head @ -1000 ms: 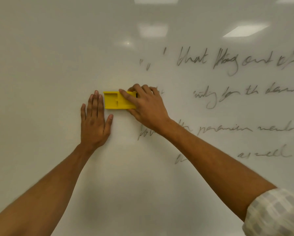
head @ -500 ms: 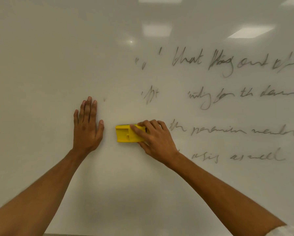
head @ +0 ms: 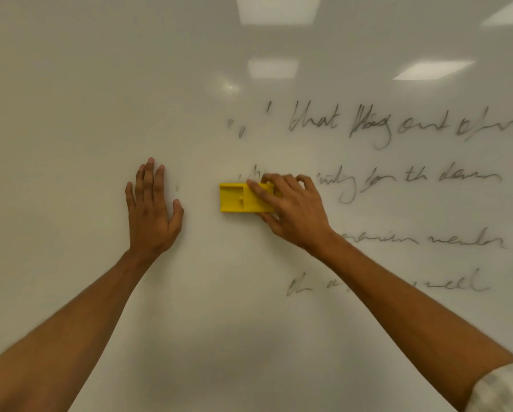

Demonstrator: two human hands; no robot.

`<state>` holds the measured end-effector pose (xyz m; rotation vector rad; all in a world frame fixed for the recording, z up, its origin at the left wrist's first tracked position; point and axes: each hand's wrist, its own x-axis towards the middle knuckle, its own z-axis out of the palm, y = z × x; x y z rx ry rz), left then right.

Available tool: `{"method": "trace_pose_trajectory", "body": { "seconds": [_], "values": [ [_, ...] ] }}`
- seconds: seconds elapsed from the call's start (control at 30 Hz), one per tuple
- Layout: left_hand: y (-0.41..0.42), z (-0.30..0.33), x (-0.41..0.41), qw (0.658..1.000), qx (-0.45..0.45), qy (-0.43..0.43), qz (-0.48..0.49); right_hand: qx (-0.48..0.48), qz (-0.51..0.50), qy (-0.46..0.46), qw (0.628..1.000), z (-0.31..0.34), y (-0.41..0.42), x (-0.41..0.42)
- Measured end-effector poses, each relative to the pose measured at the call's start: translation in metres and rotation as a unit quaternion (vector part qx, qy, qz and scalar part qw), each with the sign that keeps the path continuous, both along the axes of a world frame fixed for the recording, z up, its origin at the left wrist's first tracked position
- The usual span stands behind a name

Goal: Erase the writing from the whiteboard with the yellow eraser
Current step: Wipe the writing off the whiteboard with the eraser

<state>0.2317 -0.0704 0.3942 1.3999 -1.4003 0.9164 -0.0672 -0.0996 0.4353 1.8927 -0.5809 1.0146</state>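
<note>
A white whiteboard (head: 71,99) fills the head view. Several lines of dark handwriting (head: 398,126) run across its right half. My right hand (head: 293,209) grips the yellow eraser (head: 237,200) and presses it flat on the board at the left end of the second line, hiding the start of that line. My left hand (head: 152,209) lies flat on the board with fingers up, a hand's width left of the eraser and apart from it. A small dark mark (head: 177,185) sits just right of its fingers.
The left half of the board carries no writing apart from that small mark. Ceiling lights (head: 430,69) reflect on the upper board. A checked sleeve cuff (head: 505,388) shows at the lower right corner.
My right hand carried the eraser down to the third line, then back up and right to the second line. The start of the third and fourth lines is gone. My left hand stayed flat.
</note>
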Motion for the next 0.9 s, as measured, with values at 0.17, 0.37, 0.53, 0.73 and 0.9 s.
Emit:
{"method": "trace_pose_trajectory", "body": {
  "seconds": [0.17, 0.37, 0.53, 0.73, 0.9],
  "values": [
    [-0.005, 0.028, -0.005, 1.0, -0.004, -0.007, -0.012, -0.018, -0.006, -0.025, 1.0, 0.047, -0.004, 0.017],
    [-0.005, 0.032, -0.001, 0.999, 0.0, -0.013, -0.029, -0.021, -0.018, -0.042, 0.999, 0.101, -0.004, 0.037],
    [0.001, 0.031, 0.011, 0.998, 0.029, -0.034, -0.048, 0.016, -0.016, -0.059, 0.998, 0.139, 0.003, 0.06],
    [0.006, 0.023, 0.014, 0.997, 0.041, -0.032, -0.052, 0.039, 0.012, -0.052, 0.998, 0.141, 0.006, 0.077],
    [0.007, 0.012, 0.012, 0.997, 0.045, -0.018, -0.054, 0.039, 0.005, 0.042, 0.998, 0.11, 0.015, 0.101]
  ]
}}
